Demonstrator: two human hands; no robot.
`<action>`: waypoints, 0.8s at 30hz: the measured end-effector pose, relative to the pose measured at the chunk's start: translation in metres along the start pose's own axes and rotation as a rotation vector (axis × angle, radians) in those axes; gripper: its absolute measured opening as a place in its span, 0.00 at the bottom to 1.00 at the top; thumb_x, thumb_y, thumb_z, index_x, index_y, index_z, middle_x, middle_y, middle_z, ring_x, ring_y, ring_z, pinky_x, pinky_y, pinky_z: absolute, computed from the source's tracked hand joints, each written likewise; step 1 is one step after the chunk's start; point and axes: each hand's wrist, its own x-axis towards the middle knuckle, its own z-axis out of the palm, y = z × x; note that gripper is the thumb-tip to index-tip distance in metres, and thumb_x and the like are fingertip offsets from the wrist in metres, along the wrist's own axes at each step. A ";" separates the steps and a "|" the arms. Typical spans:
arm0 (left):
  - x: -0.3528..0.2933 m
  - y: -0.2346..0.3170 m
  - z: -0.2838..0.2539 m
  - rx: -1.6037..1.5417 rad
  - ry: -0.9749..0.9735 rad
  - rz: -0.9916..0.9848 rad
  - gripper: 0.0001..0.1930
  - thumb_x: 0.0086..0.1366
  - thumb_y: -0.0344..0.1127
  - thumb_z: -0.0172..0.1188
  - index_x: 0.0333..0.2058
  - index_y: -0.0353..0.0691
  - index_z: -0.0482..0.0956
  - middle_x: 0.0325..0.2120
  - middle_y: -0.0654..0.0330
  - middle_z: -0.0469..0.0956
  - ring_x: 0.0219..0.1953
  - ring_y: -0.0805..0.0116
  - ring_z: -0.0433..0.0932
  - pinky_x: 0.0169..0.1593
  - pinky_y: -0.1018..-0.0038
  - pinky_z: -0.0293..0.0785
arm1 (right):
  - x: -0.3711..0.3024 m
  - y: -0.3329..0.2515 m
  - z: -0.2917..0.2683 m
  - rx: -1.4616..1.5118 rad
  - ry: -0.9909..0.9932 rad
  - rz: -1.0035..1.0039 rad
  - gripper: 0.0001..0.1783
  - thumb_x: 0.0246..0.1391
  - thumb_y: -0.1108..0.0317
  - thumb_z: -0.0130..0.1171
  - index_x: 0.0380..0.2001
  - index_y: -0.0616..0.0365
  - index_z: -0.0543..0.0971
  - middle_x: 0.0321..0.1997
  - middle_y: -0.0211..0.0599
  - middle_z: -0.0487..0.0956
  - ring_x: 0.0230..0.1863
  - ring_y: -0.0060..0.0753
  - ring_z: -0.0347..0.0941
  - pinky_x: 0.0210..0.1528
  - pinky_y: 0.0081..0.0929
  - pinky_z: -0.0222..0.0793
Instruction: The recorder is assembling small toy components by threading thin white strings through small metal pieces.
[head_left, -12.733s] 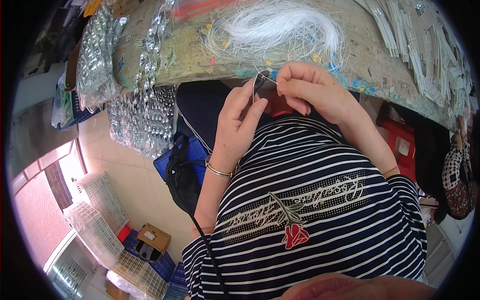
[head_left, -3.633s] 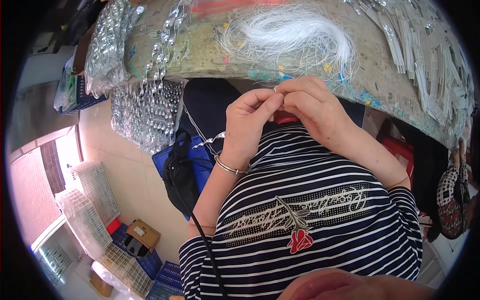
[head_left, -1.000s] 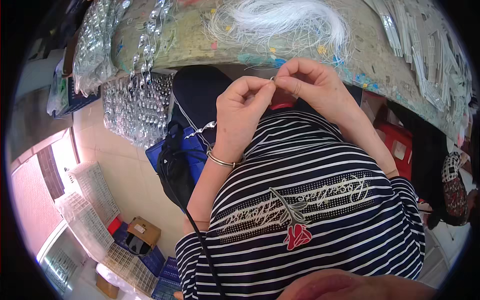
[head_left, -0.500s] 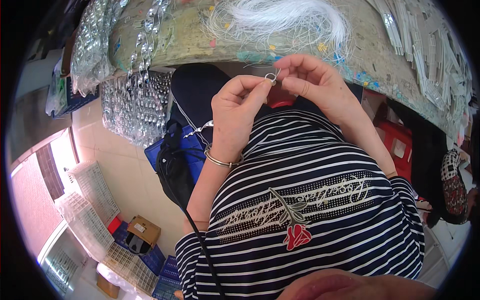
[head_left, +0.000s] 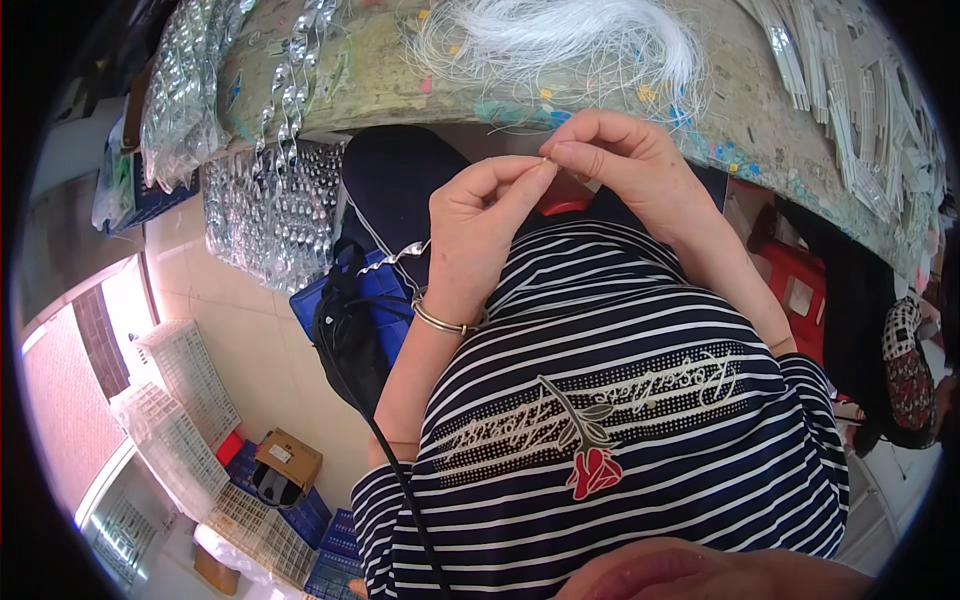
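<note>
In front of my chest, just below the table edge, my left hand (head_left: 475, 225) and my right hand (head_left: 635, 175) meet at the fingertips. Thumb and forefinger of each are pinched together on a thin white string (head_left: 549, 160), of which only a speck shows between them. Any knot there is hidden by the fingers. A shiny silver twisted strip (head_left: 395, 258) sticks out to the left, behind my left wrist; where its near end goes is hidden by that hand.
A bundle of white strings (head_left: 600, 40) lies on the worn table (head_left: 380, 75). Silver twisted strips (head_left: 270, 215) hang off its left side; clear flat strips (head_left: 840, 110) lie at right. A blue crate (head_left: 325, 310), a red stool (head_left: 795, 285) and white baskets (head_left: 185, 375) stand below.
My right fingers have closed and come down to meet my left fingertips. The small white string loop between the hands is no longer visible. The silver strip has swung slightly upward.
</note>
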 end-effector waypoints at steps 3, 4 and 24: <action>0.000 0.003 0.000 0.048 -0.012 -0.011 0.07 0.58 0.27 0.61 0.35 0.34 0.81 0.27 0.66 0.79 0.27 0.86 0.70 0.31 0.88 0.64 | 0.001 0.001 -0.002 0.020 -0.021 -0.006 0.06 0.54 0.68 0.57 0.32 0.58 0.79 0.28 0.22 0.74 0.29 0.12 0.64 0.33 0.12 0.61; -0.001 0.005 0.000 0.064 -0.011 -0.038 0.07 0.58 0.27 0.61 0.36 0.34 0.81 0.27 0.67 0.79 0.27 0.86 0.68 0.30 0.88 0.60 | 0.002 0.001 -0.003 0.020 -0.022 -0.006 0.06 0.54 0.68 0.57 0.32 0.58 0.79 0.28 0.22 0.74 0.29 0.12 0.64 0.33 0.12 0.61; 0.001 0.008 -0.020 0.151 -0.189 -0.128 0.05 0.58 0.26 0.60 0.33 0.33 0.81 0.25 0.64 0.78 0.29 0.81 0.74 0.35 0.85 0.69 | 0.005 -0.028 -0.062 0.097 0.129 -0.241 0.07 0.63 0.65 0.45 0.31 0.54 0.67 0.22 0.21 0.61 0.23 0.15 0.54 0.27 0.13 0.52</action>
